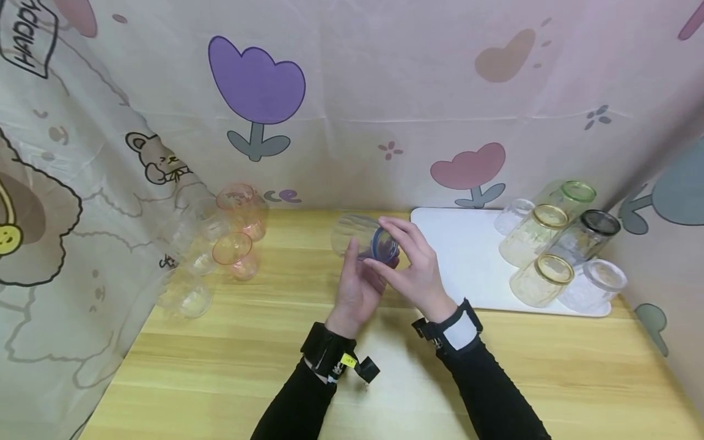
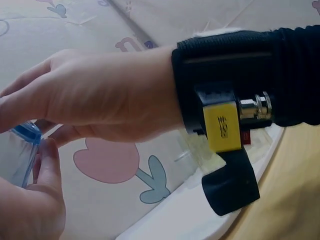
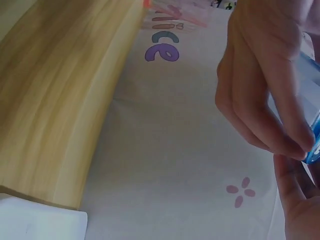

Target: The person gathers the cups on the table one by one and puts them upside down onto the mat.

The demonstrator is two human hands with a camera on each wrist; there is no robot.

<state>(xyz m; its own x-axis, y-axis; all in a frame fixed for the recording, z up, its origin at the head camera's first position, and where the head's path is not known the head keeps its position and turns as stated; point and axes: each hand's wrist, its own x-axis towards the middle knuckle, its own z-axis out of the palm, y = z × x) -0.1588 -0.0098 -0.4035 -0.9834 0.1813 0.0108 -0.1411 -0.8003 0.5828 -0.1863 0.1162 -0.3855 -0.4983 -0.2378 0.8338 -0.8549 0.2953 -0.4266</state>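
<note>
A clear drinking glass with a blue rim (image 1: 352, 232) lies tilted on its side between both hands, over the middle of the table, its blue end to the right. My left hand (image 1: 360, 290) cradles the glass from below, thumb along its near side. With thumb and fingers, my right hand (image 1: 415, 269) pinches it around the blue rim. In the left wrist view, the glass's blue rim (image 2: 29, 132) shows between the hands. Only a small part of the glass (image 3: 314, 145) shows at the right edge of the right wrist view.
A white tray (image 1: 456, 263) at the right bears several glasses, with gold, green, black and clear rims. Pink glasses (image 1: 235, 256) and several clear glasses (image 1: 195, 299) stand on the wooden table (image 1: 220, 379) at the left. A printed cloth (image 1: 357, 79) hangs behind.
</note>
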